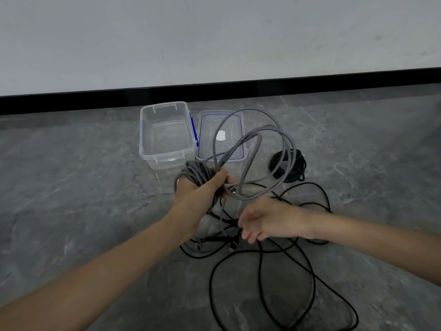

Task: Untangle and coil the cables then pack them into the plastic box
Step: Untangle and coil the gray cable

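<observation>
grey braided cable (269, 127) is mid-coiling: several finished turns sit wound round the left hand (200, 189), whose thumb and fingers clamp the bundle, while wide loose loops rise from that grip up and to the right, hanging in the air in front of the flat clear lid with a blue seal (205, 130). the right hand (265, 220) hovers just below those loops with fingers apart and relaxed, holding nothing. the cable's free tail drops from the left fist toward the grey stone floor (71, 187), where a plug end lies among the loose black cable (261, 266) sprawled in tangled curves. the next move, as i judge it, calls for the right hand to catch the slack and lay it round the left hand in even turns, keeping the tail clear of the black tangle. the clear rectangular plastic box (143, 132) stands open side up with nothing in it, just left of the lid, its long axis running away from the person toward the wall. a coiled black cable (299, 170) rests on the floor right of the lid, not yet packed.
</observation>
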